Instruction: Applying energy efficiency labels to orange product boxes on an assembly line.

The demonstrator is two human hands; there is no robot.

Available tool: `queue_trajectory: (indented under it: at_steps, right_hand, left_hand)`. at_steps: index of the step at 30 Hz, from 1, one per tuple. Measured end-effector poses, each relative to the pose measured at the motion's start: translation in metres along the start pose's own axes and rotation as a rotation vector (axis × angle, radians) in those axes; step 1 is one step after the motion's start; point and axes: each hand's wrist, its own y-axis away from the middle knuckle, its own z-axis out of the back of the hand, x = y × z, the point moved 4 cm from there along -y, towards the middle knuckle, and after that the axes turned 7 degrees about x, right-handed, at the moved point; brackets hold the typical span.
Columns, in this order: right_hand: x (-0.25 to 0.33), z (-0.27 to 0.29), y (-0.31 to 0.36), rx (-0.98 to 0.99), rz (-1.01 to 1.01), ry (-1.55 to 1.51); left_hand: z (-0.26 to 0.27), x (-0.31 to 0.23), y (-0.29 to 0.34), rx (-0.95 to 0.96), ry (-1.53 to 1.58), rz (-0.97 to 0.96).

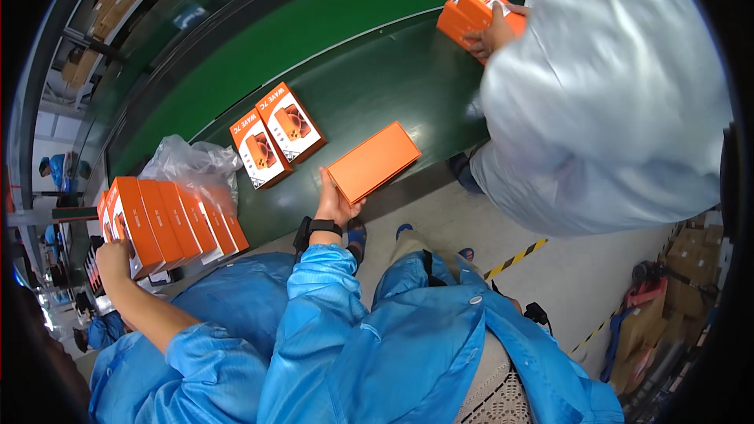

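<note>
The right hand [336, 202] is clamped on the near corner of a plain orange box [374, 161], fingers closed around its edge, and holds it tilted over the near edge of the dark green desk [408, 78]. The left hand [115, 261] is at the far left, fingers wrapped around the near end of a row of orange boxes [169, 224] that stand upright side by side, pressed against one another. Just beyond that row lies a crumpled clear plastic bag [192, 163]. Between the bag and the held box, two printed orange boxes [276, 135] lie flat on the desk, touching along their long sides, just left of the held box. Both forearms wear blue sleeves, and a dark band sits on the right wrist. On the far right a co-worker in a pale grey coat [605, 94] leans over the desk, one hand [491, 34] gripping another orange box [475, 9], well apart from the others.
</note>
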Motion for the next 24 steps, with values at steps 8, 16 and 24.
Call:
queue_trajectory:
  at_steps: [8,16,24]
  right_hand:
    - [-0.043,-0.008,-0.035,0.028,0.1,-0.047]
    - [-0.039,-0.015,-0.045,0.052,0.142,-0.146]
    - [0.09,0.013,-0.005,0.004,0.058,-0.097]
  left_hand:
    - [-0.009,0.008,0.004,0.039,0.064,-0.157]
    - [-0.004,0.024,-0.003,0.079,0.088,-0.261]
    - [0.005,0.032,-0.009,0.032,0.035,-0.301]
